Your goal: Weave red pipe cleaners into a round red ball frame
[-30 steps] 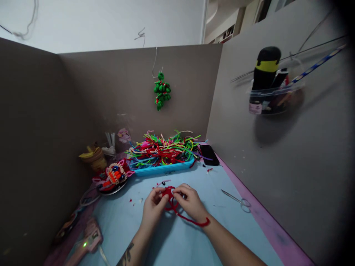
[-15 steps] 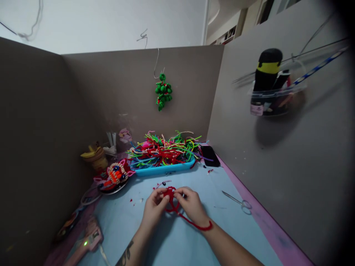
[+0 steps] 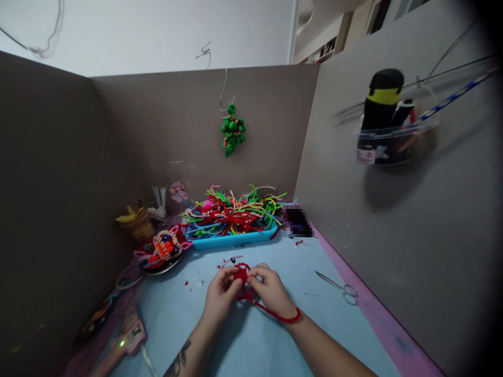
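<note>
Between my hands is a red pipe-cleaner piece (image 3: 244,293), with a dense part at the top, open loops below and a long tail running across my right wrist. My left hand (image 3: 220,293) pinches its left side between thumb and fingers. On the other side, my right hand (image 3: 271,290) pinches the right edge, fingers curled. Both hands hover over or rest on the blue table cover; I cannot tell which. Just beyond them lies a small black bit beside a thin pinkish strip (image 3: 233,259).
Behind my hands stands a blue tray (image 3: 236,241) heaped with colourful pipe cleaners. Scissors (image 3: 338,287) lie at right, a pink glue gun (image 3: 128,337) with a green light at left. A beaded-looking animal head (image 3: 165,248) sits back left. Grey panels (image 3: 259,115) enclose three sides.
The hands keep nearly the same pose on the red piece. The whole view has shifted very slightly. The dark object at the back right is now pixelated.
</note>
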{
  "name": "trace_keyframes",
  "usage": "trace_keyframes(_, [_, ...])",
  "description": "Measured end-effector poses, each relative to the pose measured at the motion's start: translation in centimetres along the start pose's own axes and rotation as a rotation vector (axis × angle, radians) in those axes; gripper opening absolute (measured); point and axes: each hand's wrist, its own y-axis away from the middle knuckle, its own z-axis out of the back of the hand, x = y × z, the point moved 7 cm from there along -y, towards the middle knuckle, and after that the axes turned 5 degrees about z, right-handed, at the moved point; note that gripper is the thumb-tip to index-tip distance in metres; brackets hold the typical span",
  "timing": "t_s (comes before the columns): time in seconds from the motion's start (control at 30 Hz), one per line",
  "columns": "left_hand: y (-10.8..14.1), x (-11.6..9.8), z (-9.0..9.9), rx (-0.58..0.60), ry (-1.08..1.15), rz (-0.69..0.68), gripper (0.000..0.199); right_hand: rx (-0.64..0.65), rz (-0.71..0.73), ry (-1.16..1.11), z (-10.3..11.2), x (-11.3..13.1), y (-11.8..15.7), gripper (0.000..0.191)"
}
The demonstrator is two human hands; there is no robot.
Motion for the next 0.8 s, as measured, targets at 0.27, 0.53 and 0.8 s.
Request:
trace_keyframes(0.27, [-0.1, 0.0, -0.1, 0.044, 0.038, 0.048, 0.041, 0.045, 0.064, 0.025, -0.2, 0.6, -0.1, 0.012])
trace_keyframes(0.53, [-0.6, 0.2, 2.1, -0.144, 0.188, 0.098, 0.051, 0.114, 0.252, 0.061, -0.3, 2.1, 0.1, 0.04])
trace_keyframes(0.8, [-0.8, 0.3, 2.1, -0.167, 0.144, 0.074, 0.046, 0.123, 0.315, -0.028, -0.2, 4.3, 0.7, 0.015])
